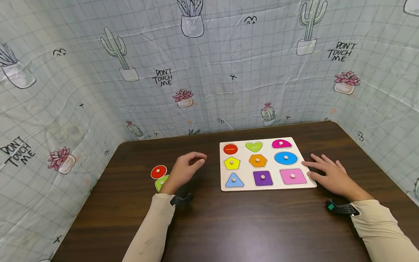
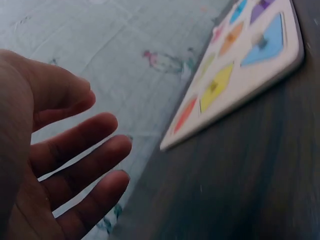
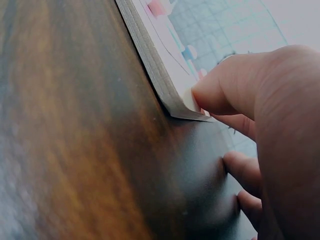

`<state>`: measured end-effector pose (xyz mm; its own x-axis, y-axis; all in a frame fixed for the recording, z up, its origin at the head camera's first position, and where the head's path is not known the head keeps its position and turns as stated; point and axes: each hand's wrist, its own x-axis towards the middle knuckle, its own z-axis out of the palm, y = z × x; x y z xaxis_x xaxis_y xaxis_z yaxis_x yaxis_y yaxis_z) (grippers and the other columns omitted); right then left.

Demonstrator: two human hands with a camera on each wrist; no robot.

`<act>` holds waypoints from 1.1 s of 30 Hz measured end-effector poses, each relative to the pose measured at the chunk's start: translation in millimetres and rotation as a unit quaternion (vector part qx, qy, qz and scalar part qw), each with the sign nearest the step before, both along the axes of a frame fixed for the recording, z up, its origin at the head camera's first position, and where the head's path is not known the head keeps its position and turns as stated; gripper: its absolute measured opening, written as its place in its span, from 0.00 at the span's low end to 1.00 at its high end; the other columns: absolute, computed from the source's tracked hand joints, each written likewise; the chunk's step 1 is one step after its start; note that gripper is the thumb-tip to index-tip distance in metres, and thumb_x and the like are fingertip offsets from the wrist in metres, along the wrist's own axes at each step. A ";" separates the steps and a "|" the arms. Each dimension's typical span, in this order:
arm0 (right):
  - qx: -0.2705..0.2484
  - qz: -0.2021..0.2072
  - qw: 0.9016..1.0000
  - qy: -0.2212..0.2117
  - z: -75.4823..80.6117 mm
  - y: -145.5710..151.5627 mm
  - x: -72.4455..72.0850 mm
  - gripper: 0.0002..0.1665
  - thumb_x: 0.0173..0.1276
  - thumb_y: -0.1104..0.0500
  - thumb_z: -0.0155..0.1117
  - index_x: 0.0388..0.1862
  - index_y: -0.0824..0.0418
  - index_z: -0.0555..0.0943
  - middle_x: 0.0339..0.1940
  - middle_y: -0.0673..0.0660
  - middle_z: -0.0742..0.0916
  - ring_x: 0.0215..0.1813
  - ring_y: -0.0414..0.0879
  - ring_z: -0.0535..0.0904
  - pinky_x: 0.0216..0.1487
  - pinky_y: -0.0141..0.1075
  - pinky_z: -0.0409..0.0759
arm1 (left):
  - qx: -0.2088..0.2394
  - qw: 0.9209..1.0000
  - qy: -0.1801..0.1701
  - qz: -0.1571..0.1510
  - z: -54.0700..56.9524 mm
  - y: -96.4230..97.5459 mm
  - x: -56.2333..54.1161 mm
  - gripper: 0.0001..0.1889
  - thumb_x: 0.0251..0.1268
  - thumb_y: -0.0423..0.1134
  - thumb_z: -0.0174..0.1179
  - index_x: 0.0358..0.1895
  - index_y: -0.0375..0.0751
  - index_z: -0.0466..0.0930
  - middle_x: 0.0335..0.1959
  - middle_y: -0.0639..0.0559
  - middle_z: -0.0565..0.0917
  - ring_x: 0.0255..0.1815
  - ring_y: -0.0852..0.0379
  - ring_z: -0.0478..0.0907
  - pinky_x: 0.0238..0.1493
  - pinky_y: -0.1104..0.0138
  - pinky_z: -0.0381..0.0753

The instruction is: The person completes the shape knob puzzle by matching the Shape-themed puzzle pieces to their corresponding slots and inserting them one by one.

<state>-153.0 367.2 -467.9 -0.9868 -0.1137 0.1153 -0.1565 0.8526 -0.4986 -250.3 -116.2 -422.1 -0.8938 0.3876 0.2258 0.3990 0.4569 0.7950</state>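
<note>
A wooden shape puzzle board (image 1: pixel 243 156) lies flat on the table. Several knobbed pieces sit in it, including a yellow pentagon (image 1: pixel 231 163), a blue oval (image 1: pixel 286 158) and a pink rectangle (image 1: pixel 292 176). Its printed red circle (image 1: pixel 230 149) and green heart (image 1: pixel 254 146) recesses hold no piece. Left of the board lie a red knobbed circle (image 1: pixel 158 171) and a green piece (image 1: pixel 161 182), partly hidden by my left hand (image 1: pixel 183 171). That hand is held over the table, fingers loosely bent around nothing. My right hand (image 1: pixel 334 176) touches the board's right edge with thumb and index finger, the other fingers spread on the table.
The dark wooden table (image 1: pixel 248 225) ends at a back edge against a hanging cloth (image 1: pixel 209 72) printed with cacti, which also runs along both sides. Dark bands circle both wrists.
</note>
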 end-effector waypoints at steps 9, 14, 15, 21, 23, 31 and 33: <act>0.003 0.000 1.000 -0.002 -2.4 2.8 1.7 0.29 0.75 0.49 0.60 0.68 0.62 0.76 0.74 0.75 0.65 0.76 0.76 0.47 0.66 0.75 0.32 | -0.001 1.000 -0.006 -0.004 -5.3 -24.2 3.1 0.12 0.73 0.40 0.60 0.54 0.42 0.84 0.50 0.50 0.85 0.47 0.53 0.81 0.52 0.57 0.81; -0.001 0.000 1.000 -0.009 -4.4 2.1 2.3 0.29 0.75 0.48 0.59 0.69 0.62 0.75 0.75 0.75 0.64 0.76 0.76 0.46 0.67 0.74 0.31 | 0.001 1.000 0.021 0.019 -7.7 -42.2 4.3 0.13 0.73 0.39 0.61 0.54 0.38 0.84 0.49 0.49 0.85 0.47 0.52 0.81 0.53 0.56 0.80; -0.001 0.000 1.000 -0.009 -4.1 1.9 1.9 0.29 0.75 0.48 0.59 0.69 0.62 0.75 0.75 0.75 0.64 0.76 0.76 0.46 0.67 0.74 0.31 | 0.000 0.999 0.024 0.022 -6.9 -46.3 4.6 0.13 0.73 0.39 0.61 0.55 0.38 0.84 0.50 0.48 0.85 0.47 0.52 0.81 0.53 0.55 0.80; 0.005 -0.001 1.000 -0.010 -2.0 -0.1 -1.1 0.30 0.75 0.47 0.59 0.69 0.62 0.75 0.74 0.75 0.65 0.76 0.76 0.46 0.67 0.74 0.31 | -0.044 0.998 0.003 0.037 -1.0 -73.0 6.0 0.15 0.74 0.40 0.59 0.58 0.38 0.82 0.53 0.47 0.84 0.51 0.48 0.80 0.56 0.50 0.78; 0.005 0.000 1.000 -0.011 -1.8 -0.4 -1.6 0.30 0.75 0.47 0.59 0.69 0.62 0.75 0.74 0.75 0.64 0.76 0.76 0.46 0.67 0.74 0.31 | -0.062 0.997 0.003 0.048 -2.2 -81.7 5.1 0.15 0.75 0.40 0.59 0.58 0.38 0.82 0.53 0.47 0.84 0.51 0.48 0.80 0.56 0.50 0.78; 0.001 0.000 1.000 -0.006 0.9 -0.3 -1.4 0.29 0.75 0.49 0.59 0.69 0.62 0.75 0.74 0.75 0.64 0.76 0.76 0.45 0.67 0.74 0.30 | -0.072 0.993 0.024 0.086 -9.1 -106.5 0.9 0.13 0.74 0.38 0.59 0.55 0.36 0.83 0.50 0.43 0.84 0.49 0.45 0.81 0.54 0.48 0.79; 0.001 0.001 1.000 -0.008 0.6 -1.0 -1.6 0.29 0.75 0.49 0.59 0.69 0.63 0.75 0.74 0.75 0.64 0.76 0.75 0.45 0.67 0.74 0.29 | -0.073 0.992 0.025 0.099 -11.4 -111.8 2.6 0.13 0.74 0.38 0.59 0.54 0.35 0.84 0.50 0.42 0.84 0.50 0.44 0.80 0.54 0.48 0.79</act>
